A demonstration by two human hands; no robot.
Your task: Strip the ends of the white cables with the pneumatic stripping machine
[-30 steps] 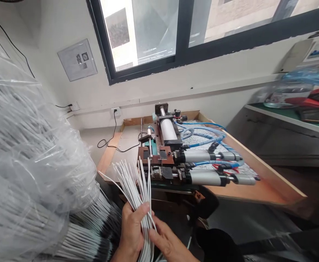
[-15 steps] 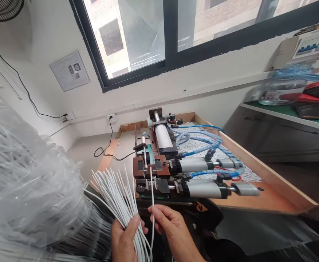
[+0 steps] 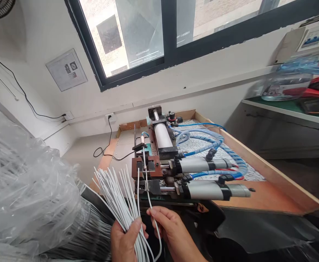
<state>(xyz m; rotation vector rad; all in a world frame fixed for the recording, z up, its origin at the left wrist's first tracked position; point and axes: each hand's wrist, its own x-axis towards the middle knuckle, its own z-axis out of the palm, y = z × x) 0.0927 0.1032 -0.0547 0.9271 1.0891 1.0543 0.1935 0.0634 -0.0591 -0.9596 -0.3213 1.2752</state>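
My left hand [image 3: 126,238] is closed around a bundle of white cables [image 3: 115,200], their cut ends fanned out upward. Beside it, my right hand [image 3: 169,227] pinches a single white cable [image 3: 150,202] between thumb and fingers. That cable runs up into the jaws [image 3: 147,186] of a pneumatic machine, and its lower part bends back down between my hands. Behind the jaws lie a brown clamp block [image 3: 137,168] and a silver cylinder [image 3: 162,136]. Two more silver cylinders [image 3: 203,190] extend to the right of the jaws.
A heap of cables in clear plastic wrap [image 3: 34,189] fills the left side. The machine stands in a low wooden-edged tray [image 3: 274,182] with blue air hoses [image 3: 203,149] and cable scraps. A shelf [image 3: 287,111] with a plastic jug [image 3: 287,85] is at the right.
The machine's jaws have closed from the right around the single cable. That cable has shifted slightly left at its top and now bends. My hands have hardly moved.
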